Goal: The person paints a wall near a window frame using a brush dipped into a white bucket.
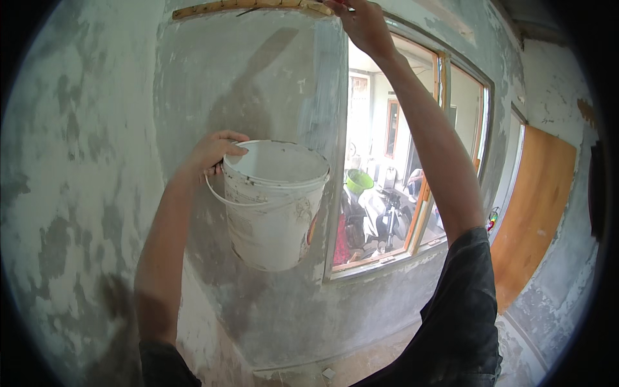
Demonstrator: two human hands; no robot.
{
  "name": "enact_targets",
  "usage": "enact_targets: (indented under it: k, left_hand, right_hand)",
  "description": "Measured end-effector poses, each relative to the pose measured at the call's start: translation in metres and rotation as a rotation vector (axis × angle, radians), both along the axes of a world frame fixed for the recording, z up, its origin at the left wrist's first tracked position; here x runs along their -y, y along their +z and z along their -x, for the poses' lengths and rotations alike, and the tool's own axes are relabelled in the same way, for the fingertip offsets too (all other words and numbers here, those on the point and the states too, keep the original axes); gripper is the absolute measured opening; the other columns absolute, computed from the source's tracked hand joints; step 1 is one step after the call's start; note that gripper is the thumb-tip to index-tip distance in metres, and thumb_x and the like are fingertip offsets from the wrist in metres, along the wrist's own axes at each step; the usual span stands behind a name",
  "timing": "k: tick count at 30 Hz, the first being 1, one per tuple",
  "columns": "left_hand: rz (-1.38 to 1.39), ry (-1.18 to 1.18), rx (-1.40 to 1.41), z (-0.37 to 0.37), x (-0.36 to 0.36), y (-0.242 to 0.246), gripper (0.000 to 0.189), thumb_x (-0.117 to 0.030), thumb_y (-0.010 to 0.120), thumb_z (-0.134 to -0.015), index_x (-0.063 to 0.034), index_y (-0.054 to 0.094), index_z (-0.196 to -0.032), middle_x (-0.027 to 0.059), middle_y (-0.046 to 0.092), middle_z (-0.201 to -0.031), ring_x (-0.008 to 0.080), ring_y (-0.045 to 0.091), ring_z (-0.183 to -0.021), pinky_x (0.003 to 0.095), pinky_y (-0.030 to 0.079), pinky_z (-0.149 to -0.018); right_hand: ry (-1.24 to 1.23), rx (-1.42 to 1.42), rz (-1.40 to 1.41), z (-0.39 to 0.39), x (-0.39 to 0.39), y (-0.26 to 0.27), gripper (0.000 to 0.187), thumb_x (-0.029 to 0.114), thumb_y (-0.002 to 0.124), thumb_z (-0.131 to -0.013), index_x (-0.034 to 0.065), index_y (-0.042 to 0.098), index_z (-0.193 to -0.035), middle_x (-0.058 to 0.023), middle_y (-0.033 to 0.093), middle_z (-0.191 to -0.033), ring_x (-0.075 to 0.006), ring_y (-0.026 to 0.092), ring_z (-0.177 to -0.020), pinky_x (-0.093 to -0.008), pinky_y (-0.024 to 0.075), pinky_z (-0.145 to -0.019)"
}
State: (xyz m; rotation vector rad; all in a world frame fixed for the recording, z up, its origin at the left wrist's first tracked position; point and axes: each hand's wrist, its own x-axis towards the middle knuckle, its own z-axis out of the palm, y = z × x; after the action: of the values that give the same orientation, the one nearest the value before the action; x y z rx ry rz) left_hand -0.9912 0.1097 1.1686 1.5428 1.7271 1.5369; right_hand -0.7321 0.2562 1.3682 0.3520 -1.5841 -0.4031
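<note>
My left hand (220,152) grips the rim of a white plastic bucket (273,227), thumb over the edge and fingers outside. The bucket is upright in front of the plastered wall (251,72), spattered with dried material, its wire or plastic handle hanging at the front. Whitish material shows inside it. My right hand (360,19) is raised at the top edge of the view, its fingers closed around a small red thing, mostly cut off, beside the right end of a wooden strip (232,6) with nails or hooks on the wall.
A wood-framed window (425,193) is right of the bucket; beyond it are a green basin (359,180), a motorcycle and part of a person. An orange-brown wooden panel (537,213) stands farther right. Another patchy wall (82,169) is close on the left.
</note>
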Motion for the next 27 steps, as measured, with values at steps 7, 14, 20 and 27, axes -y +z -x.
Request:
enact_targets:
  k: [7, 14, 20, 27]
  left_hand:
    - [0.074, -0.117, -0.096, 0.044, -0.030, 0.026, 0.044, -0.015, 0.070, -0.083, -0.0047, 0.064, -0.125, 0.0002, 0.065, -0.075, 0.0013, 0.041, -0.041, 0.0188, 0.026, -0.033]
    - [0.126, -0.156, -0.230, 0.085, -0.055, 0.036, 0.056, -0.017, 0.069, -0.081, -0.0017, 0.059, -0.134, 0.0094, 0.069, -0.099, 0.0072, 0.058, -0.058, 0.0216, 0.040, -0.041]
    - [0.092, -0.272, -0.117, 0.092, -0.069, 0.033, 0.062, -0.014, 0.069, -0.077, 0.0018, 0.058, -0.136, 0.0176, 0.067, -0.118, 0.0209, 0.066, -0.103, 0.0284, 0.054, -0.084]
    - [0.094, -0.250, -0.172, 0.094, -0.066, 0.034, 0.061, -0.014, 0.070, -0.076, 0.0019, 0.060, -0.133, 0.0175, 0.067, -0.117, 0.0214, 0.067, -0.099, 0.0303, 0.055, -0.082]
  right_hand:
    - [-0.178, -0.037, -0.042, 0.011, -0.012, 0.015, 0.013, 0.006, 0.069, -0.088, -0.0010, 0.065, -0.098, -0.0177, 0.068, -0.090, -0.0321, 0.065, -0.091, -0.0400, 0.0507, -0.078]
    - [-0.376, -0.048, -0.143, 0.012, -0.030, -0.008, 0.018, 0.013, 0.064, -0.096, 0.0063, 0.064, -0.113, -0.0150, 0.073, -0.094, -0.0338, 0.070, -0.087, -0.0409, 0.0553, -0.075]
    - [-0.463, 0.019, -0.026, 0.008, -0.036, -0.046, 0.020, 0.014, 0.065, -0.095, 0.0069, 0.064, -0.114, -0.0152, 0.073, -0.095, -0.0361, 0.070, -0.086, -0.0431, 0.0542, -0.075]
    - [-0.380, -0.059, -0.107, -0.003, -0.031, -0.040, 0.019, 0.007, 0.064, -0.093, 0.0071, 0.065, -0.113, -0.0131, 0.074, -0.096, -0.0345, 0.071, -0.086, -0.0414, 0.0555, -0.075]
